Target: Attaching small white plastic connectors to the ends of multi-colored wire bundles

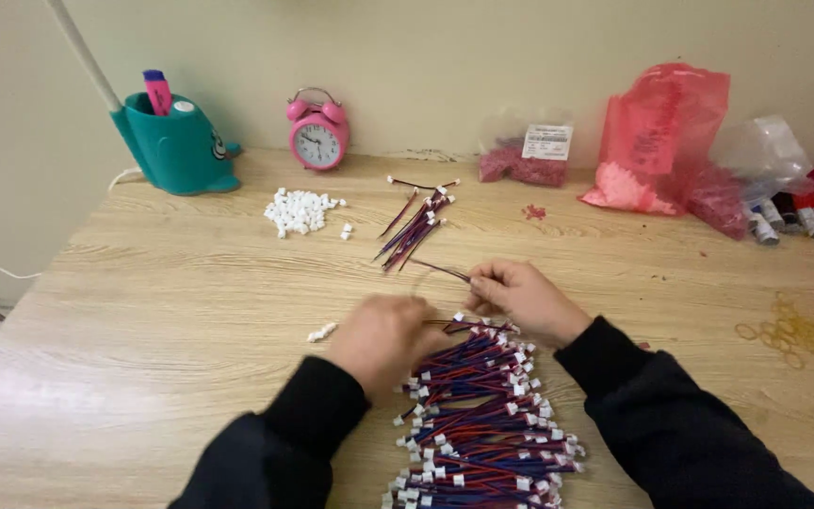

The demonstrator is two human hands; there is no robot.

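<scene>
Wooden table [190,273], pale and broad, under everything, set against a cream wall. Big heap of red-and-blue wire leads with white connectors [482,424] at the near edge between the sleeves, within easy reach of both hands. Red plastic bag [661,132], slumped at the far right against the wall, mouth loose, pink and dark red small parts inside and spilling at its foot. Clear bag [529,151] with a white label beside it, dark red bits in the bottom. Teal whale-shaped pen holder [176,141] at the far left, a pink marker and a white stick upright in it. Pink alarm clock [317,132] facing forward. Left hand [383,335], blurred, knuckles up above the heap's top end; grip impossible to judge. Right hand [520,297], fingers pinched shut on a single wire lead [443,271], lifted clear of the heap and pointing left. Small bundle of finished-looking leads [416,226] apart, farther back. Pile of loose white connectors [299,209] left of that. Yellow rubber bands [789,332] scattered at right.
</scene>
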